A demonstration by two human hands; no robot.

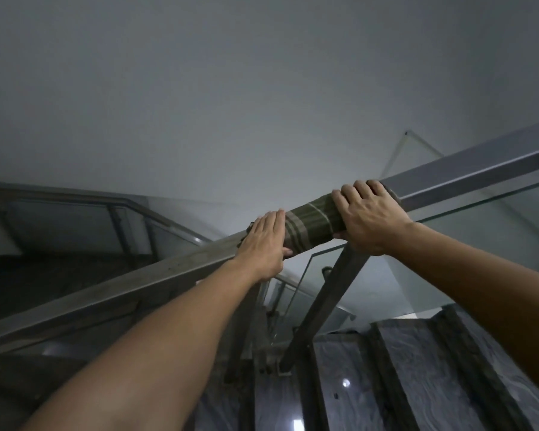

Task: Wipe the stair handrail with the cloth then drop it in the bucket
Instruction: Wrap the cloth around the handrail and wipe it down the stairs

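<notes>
- Head view, looking up a stairwell: the handrail (156,272), a square metal bar, climbs from lower left to upper right, over glass panels (495,225) and a slanted metal post (321,309).
- The cloth (311,223), olive green with pale stripes, is wrapped round the rail like a sleeve; its long axis follows the rail's.
- Right hand (371,219) sits on the uphill end of the cloth, fingers (360,189) curled over the top of the rail and thumb under it, closed on cloth and rail together.
- Left hand (265,244) lies on the downhill end, palm flat, fingers (269,220) extended and close together over the cloth edge; thumb tip shows beneath. More a press than a full clasp, as far as I can judge.
- Key relation: cloth lies between the two hands, both touching it; bare rail continues uphill just past the right hand and downhill past the left.
- Judgement: wiping is under way; a stroke would run along the rail's slope.
- Marble-patterned stair treads (411,368) at lower right. No bucket in sight.
</notes>
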